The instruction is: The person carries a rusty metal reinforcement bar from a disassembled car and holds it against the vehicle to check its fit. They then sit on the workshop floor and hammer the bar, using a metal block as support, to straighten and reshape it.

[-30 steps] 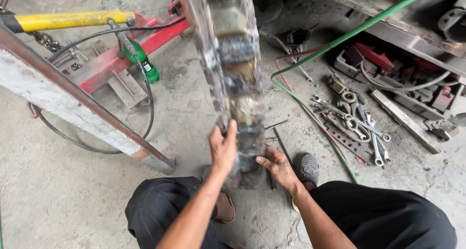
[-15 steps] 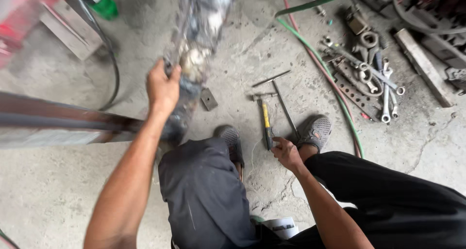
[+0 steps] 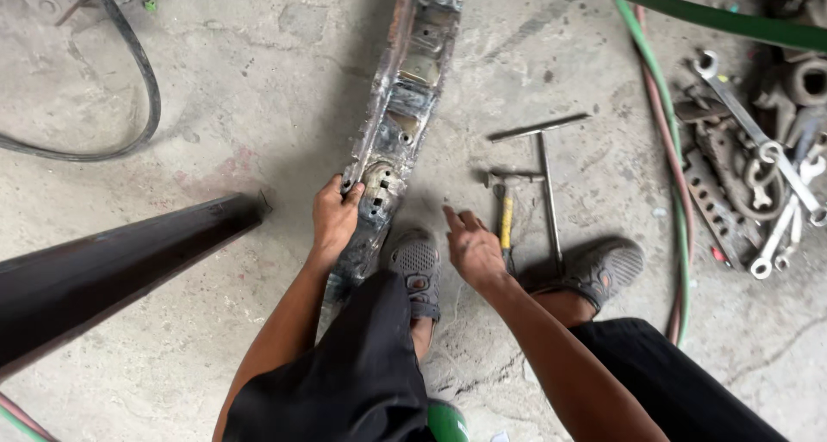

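Rusted, scorched steel — a long channel-shaped metal bracket [image 3: 398,123] with punched holes lies on the concrete floor [image 3: 241,115], running away from the person's feet. Its placing looks done; any work on it seems not yet begun. The left hand [image 3: 334,218] has its fingers wrapped around the bracket's near edge. The right hand [image 3: 472,248] hovers open and empty, just beside a yellow-handled hammer [image 3: 506,214] and a T-handle wrench [image 3: 544,175] — both untouched.

No packages, labels, signs or screens show, as far as the cluttered right edge lets one tell.
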`<state>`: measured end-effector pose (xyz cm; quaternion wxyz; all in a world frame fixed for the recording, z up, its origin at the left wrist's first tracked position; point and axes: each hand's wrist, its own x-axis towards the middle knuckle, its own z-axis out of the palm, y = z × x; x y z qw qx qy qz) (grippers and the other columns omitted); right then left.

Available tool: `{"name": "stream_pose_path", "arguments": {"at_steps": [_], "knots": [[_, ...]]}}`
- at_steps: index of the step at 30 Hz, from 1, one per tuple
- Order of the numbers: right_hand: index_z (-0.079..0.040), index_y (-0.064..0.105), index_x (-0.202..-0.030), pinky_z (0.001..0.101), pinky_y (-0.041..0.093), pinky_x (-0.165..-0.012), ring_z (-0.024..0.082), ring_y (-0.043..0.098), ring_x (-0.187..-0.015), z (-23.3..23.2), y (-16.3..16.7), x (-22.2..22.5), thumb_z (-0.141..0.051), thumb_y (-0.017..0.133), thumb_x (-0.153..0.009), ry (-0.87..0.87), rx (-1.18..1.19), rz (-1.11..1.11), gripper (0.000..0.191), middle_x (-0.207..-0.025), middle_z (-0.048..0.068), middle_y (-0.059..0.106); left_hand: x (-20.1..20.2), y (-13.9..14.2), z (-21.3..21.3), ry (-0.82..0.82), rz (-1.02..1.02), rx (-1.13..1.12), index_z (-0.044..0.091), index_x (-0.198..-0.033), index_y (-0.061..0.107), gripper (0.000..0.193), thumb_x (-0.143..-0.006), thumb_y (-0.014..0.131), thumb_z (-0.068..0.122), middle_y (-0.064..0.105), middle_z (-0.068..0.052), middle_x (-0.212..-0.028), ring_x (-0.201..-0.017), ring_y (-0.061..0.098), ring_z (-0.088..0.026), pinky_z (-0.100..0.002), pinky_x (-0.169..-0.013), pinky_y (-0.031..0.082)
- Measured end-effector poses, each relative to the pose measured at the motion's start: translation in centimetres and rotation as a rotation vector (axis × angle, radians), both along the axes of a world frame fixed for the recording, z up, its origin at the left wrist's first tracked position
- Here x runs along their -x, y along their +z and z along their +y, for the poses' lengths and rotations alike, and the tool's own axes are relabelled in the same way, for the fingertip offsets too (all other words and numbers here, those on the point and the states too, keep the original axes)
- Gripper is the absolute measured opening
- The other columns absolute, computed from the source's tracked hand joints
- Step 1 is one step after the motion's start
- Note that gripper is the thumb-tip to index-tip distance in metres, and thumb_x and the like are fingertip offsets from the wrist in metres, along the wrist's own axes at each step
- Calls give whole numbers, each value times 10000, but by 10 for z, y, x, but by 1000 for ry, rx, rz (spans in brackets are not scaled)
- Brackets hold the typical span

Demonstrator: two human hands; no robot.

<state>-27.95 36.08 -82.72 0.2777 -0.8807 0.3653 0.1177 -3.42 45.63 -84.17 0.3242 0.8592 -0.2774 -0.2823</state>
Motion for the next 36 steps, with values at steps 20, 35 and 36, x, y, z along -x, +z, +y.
{"name": "stream_pose_path", "arguments": {"at_steps": [20, 35, 36], "knots": [[-35, 127, -1648, 425, 617, -672, 349, 636, -983, -102, -34, -141, -169, 604, -1008, 344, 189, 270, 808, -1281, 335, 541, -48, 17, 15, 136, 34, 120, -24, -908, 588, 210, -975, 720, 124, 586, -84, -686, -654, 472, -110, -313, -597, 446], [-19, 555, -1391, 474, 593, -715, 407, 685, -943, -38, -13, 77, -238, 657, -986, -356, 305, -157, 471, -1105, 229, 680, -22, -33, -62, -220, -86, -47, 4, -978, 632, 316, -980, 683, 315, 686, -231, -805, -802, 660, -471, -555, -675, 498], [-27, 534, -1405, 475, 590, -704, 407, 690, -909, -21, -15, 89, -260, 657, -970, -383, 193, -64, 509, -1101, 235, 678, -19, -38, -64, -236, -84, -57, 8, -993, 636, 306, -973, 683, 309, 689, -233, -813, -803, 659, -474, -558, -674, 500]]}}
